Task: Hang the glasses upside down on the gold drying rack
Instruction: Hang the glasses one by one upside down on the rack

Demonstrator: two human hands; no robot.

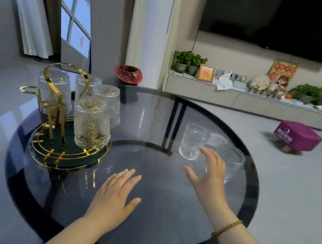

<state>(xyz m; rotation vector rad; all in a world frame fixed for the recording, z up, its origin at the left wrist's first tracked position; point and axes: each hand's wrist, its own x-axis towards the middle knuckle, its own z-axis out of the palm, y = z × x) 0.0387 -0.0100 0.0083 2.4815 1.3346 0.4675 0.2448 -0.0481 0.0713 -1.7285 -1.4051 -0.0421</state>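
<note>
Left hand [116, 195] lies flat on the glass table [151, 220], near centre, holding nothing. Right hand [209, 174] is spread wide, empty, closing on the upright glass [193, 141] at right; a second glass [231, 160] stands just beyond the fingers. Best wrap the ribbed wall low, lift clear, flip it, then seat it over a free prong. Gold rack [60, 119], far left, already carries four upturned glasses.

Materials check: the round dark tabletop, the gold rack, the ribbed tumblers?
Round dark tabletop: looks like smoked glass, its legs visible through it. Gold rack: likely polished metal, mirror glints. Ribbed tumblers: clear pressed glass, possibly acrylic.
</note>
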